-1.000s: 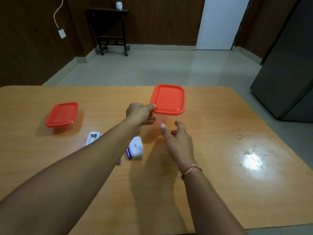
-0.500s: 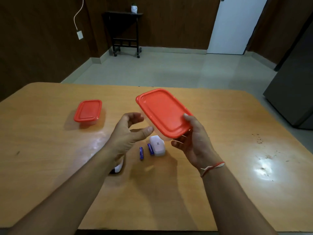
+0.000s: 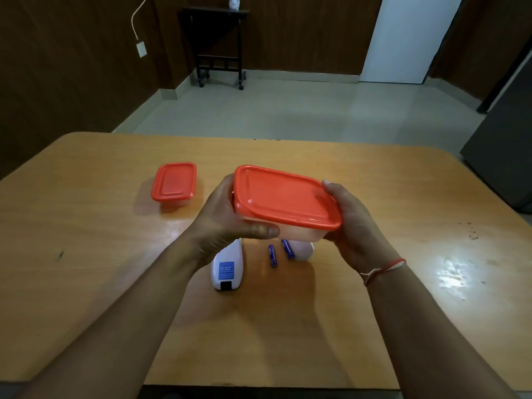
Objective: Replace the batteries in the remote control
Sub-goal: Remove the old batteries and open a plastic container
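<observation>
Both my hands hold a clear plastic box with an orange lid [image 3: 283, 197] above the table. My left hand [image 3: 227, 218] grips its left end, thumb along the front wall. My right hand [image 3: 349, 223] grips its right end, thumb on the lid's rim. Under the box, on the table, lies a white remote control [image 3: 226, 269] with a blue label, its battery bay open at the near end. Two blue batteries [image 3: 273, 256] [image 3: 288, 249] lie to its right. A white piece [image 3: 305, 250], partly hidden by the box, lies beside them.
A second, smaller box with an orange lid [image 3: 174, 182] stands on the wooden table [image 3: 403, 283] at the left back. A dark cabinet stands off the table's right edge. Beyond the far edge is open floor.
The box has been lifted off the table and brought toward me. My left hand, free half a second ago, now grips its left end. The view has shifted to the right.
</observation>
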